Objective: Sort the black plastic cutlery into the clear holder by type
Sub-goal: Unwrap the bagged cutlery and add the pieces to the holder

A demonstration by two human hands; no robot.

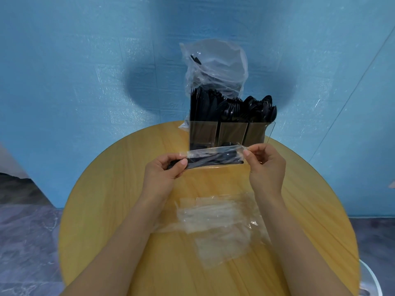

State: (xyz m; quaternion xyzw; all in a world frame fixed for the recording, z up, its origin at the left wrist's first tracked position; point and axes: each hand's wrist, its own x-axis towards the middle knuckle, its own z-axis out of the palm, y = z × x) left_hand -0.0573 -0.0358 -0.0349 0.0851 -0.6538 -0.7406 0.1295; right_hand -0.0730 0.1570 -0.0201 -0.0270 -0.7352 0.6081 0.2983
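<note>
1. Empty clear wrappers [215, 221], near centre of round wooden table [102, 210], between the forearms: loose pile, approx. several pcs, no cutlery seen inside. Judged discards from sets already unpacked.
2. Left hand [162, 174], mid table: thumb and fingers pinch the dark cutlery handles sticking out of the wrapper's left end.
3. Right hand [265, 167], mid table, right: fingertips pinch the right end of the wrapper; nothing else held.
4. Wrapped cutlery set [213, 158], held level between both hands, just in front of holder: black pcs partly out at left, rest inside film. Types not clear through plastic.
5. Clear holder [230, 133], far edge of table: 3 compartments, all well stocked. Knives left, forks (prob.) middle, spoons right.
6. Clear plastic bag [215, 65], behind holder, against blue wall: a few dark pcs visible, count unclear.
7. Status: sorting looks well advanced; left = current set, plus whatever the bag holds.
</note>
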